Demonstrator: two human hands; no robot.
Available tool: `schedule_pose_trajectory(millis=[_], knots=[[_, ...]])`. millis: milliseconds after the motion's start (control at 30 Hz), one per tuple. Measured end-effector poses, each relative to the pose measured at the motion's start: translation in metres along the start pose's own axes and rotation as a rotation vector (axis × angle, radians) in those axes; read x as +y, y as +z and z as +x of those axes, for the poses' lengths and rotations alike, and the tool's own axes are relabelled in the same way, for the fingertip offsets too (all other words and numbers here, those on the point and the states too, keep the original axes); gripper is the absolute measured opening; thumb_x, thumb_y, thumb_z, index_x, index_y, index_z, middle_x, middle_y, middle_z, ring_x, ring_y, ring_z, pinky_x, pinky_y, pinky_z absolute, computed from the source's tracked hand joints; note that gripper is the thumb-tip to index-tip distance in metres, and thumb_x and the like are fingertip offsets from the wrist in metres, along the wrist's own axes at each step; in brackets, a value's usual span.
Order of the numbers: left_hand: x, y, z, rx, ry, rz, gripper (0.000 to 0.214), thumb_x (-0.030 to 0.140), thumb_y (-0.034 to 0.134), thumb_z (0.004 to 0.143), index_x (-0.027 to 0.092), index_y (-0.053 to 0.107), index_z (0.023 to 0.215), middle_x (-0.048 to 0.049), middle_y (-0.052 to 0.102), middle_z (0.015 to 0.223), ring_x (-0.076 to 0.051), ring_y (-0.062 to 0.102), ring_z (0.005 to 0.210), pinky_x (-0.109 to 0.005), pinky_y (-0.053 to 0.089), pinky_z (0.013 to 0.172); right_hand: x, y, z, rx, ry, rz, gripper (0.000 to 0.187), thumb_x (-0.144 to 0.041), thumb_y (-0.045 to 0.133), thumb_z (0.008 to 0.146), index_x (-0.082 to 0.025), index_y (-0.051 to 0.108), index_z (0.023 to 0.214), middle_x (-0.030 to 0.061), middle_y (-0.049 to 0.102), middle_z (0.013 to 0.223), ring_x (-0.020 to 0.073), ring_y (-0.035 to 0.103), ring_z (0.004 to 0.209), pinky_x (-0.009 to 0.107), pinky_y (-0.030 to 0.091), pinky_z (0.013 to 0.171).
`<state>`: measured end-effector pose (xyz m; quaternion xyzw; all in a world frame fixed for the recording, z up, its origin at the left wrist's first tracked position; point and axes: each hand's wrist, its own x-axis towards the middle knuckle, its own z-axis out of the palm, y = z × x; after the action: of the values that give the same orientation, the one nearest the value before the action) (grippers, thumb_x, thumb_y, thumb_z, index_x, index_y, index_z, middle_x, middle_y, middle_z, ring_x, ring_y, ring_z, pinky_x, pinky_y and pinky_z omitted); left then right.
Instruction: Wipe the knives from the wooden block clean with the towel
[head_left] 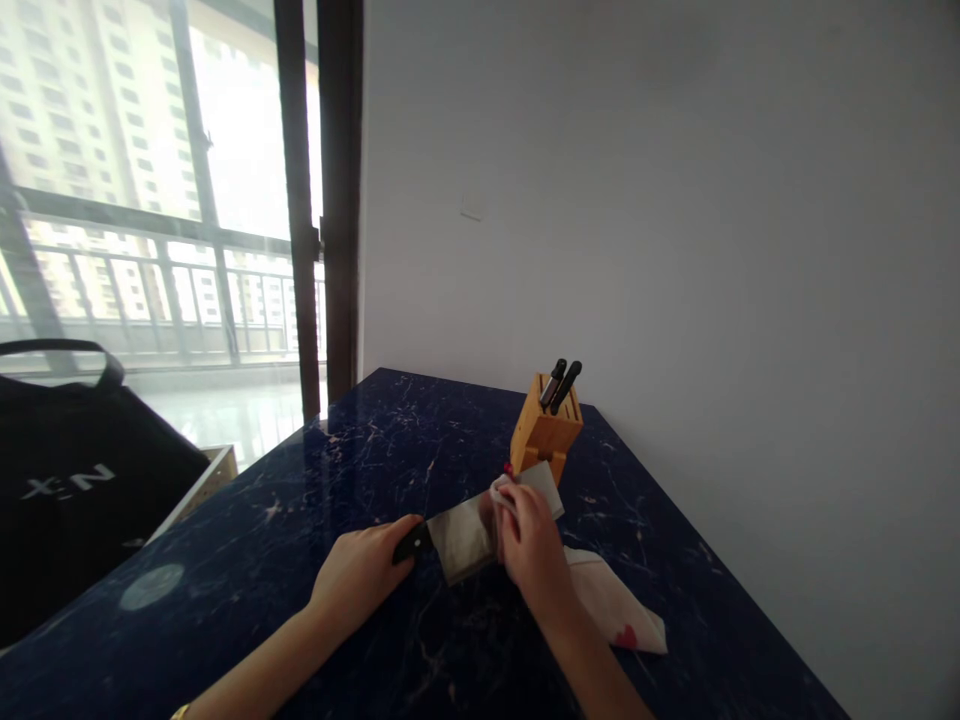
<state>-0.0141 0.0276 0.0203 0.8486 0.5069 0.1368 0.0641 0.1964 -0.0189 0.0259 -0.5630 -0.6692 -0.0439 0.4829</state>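
A cleaver (466,538) with a wide steel blade and a black handle is held slantwise over the dark blue table. Wrapped round its handle is my left hand (365,568). My right hand (531,540) is closed on a pale cloth (607,602), pinching a fold of it against the blade's upper edge and face. The rest of the cloth, with a red heart-shaped mark, hangs down to the right beneath my right wrist. Part of the blade is hidden behind my right fingers.
Just beyond the blade, a wooden knife block (546,428) holds black-handled tools in its slots. The marbled table (405,420) runs along a white wall (675,250). A black bag (82,490) stands at the left, near glass balcony doors.
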Motion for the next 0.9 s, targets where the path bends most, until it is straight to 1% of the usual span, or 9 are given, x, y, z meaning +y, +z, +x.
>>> schedule_pose_trajectory(millis=[100,200,300,367,433,533,633,800,900], knots=[[-0.001,0.002,0.002,-0.015,-0.028,0.004,0.037,0.029,0.049,0.076,0.031,0.052,0.113,-0.0003,0.067,0.095,-0.021,0.062,0.087,-0.026,0.041,0.071,0.033,-0.015,0.008,0.196,0.173,-0.063,0.026,-0.011,0.041,0.078,-0.018,0.052,0.100,0.0084,0.056,0.097,0.0209,0.052,0.093,0.039,0.042,0.084],[-0.003,0.003,0.004,-0.030,-0.070,0.004,0.037,0.028,0.048,0.076,0.032,0.052,0.113,-0.0005,0.068,0.093,-0.020,0.062,0.087,-0.026,0.040,0.071,0.043,-0.014,0.006,0.134,0.227,-0.088,0.021,-0.012,0.045,0.073,-0.016,0.055,0.091,0.0088,0.058,0.089,0.0218,0.055,0.085,0.038,0.044,0.078],[-0.006,0.003,0.005,-0.018,-0.089,0.010,0.037,0.028,0.047,0.076,0.032,0.052,0.113,-0.0007,0.067,0.093,-0.021,0.062,0.086,-0.026,0.041,0.071,0.028,0.002,-0.002,-0.008,0.153,-0.048,0.017,-0.009,0.047,0.069,-0.020,0.057,0.078,0.0035,0.060,0.080,0.0182,0.057,0.079,0.030,0.046,0.073],[-0.008,0.001,0.005,-0.012,-0.094,0.015,0.038,0.027,0.047,0.075,0.032,0.052,0.113,-0.0006,0.068,0.093,-0.021,0.062,0.087,-0.026,0.041,0.070,0.018,0.010,-0.004,-0.098,0.080,-0.039,0.022,-0.006,0.045,0.070,-0.021,0.057,0.080,0.0032,0.059,0.083,0.0178,0.056,0.084,0.030,0.045,0.077],[-0.008,0.000,0.005,-0.014,-0.104,0.013,0.038,0.027,0.048,0.075,0.032,0.053,0.112,-0.0003,0.068,0.093,-0.021,0.062,0.087,-0.026,0.041,0.070,0.017,0.009,-0.002,-0.097,0.074,-0.066,0.024,-0.006,0.042,0.072,-0.021,0.055,0.084,0.0043,0.057,0.087,0.0183,0.054,0.088,0.031,0.043,0.080],[-0.007,-0.001,0.005,-0.024,-0.110,-0.010,0.038,0.027,0.048,0.074,0.033,0.054,0.111,0.0004,0.068,0.093,-0.021,0.062,0.086,-0.025,0.040,0.069,0.034,-0.005,0.004,0.018,0.169,-0.140,0.023,-0.008,0.040,0.073,-0.019,0.052,0.090,0.0069,0.055,0.090,0.0200,0.052,0.090,0.035,0.042,0.082],[-0.007,0.002,0.006,-0.015,-0.113,-0.040,0.037,0.027,0.049,0.074,0.035,0.055,0.109,0.0012,0.068,0.092,-0.021,0.063,0.085,-0.025,0.040,0.067,0.048,-0.013,0.005,0.035,0.212,-0.179,0.021,-0.007,0.039,0.071,-0.018,0.050,0.086,0.0081,0.052,0.087,0.0215,0.050,0.087,0.038,0.041,0.081],[-0.011,0.006,0.007,0.013,-0.125,-0.054,0.037,0.028,0.048,0.073,0.036,0.055,0.108,0.0011,0.069,0.088,-0.022,0.063,0.081,-0.026,0.040,0.064,0.022,0.004,-0.008,-0.156,0.119,-0.155,0.026,0.000,0.042,0.061,-0.020,0.051,0.075,0.0029,0.053,0.082,0.0170,0.052,0.083,0.027,0.041,0.077],[-0.011,0.006,0.007,0.013,-0.121,-0.048,0.037,0.029,0.048,0.073,0.036,0.055,0.108,0.0010,0.069,0.088,-0.022,0.063,0.082,-0.026,0.040,0.064,0.005,0.008,-0.009,-0.315,0.033,-0.157,0.028,0.000,0.041,0.062,-0.020,0.051,0.078,0.0032,0.054,0.086,0.0167,0.052,0.086,0.027,0.039,0.078]])
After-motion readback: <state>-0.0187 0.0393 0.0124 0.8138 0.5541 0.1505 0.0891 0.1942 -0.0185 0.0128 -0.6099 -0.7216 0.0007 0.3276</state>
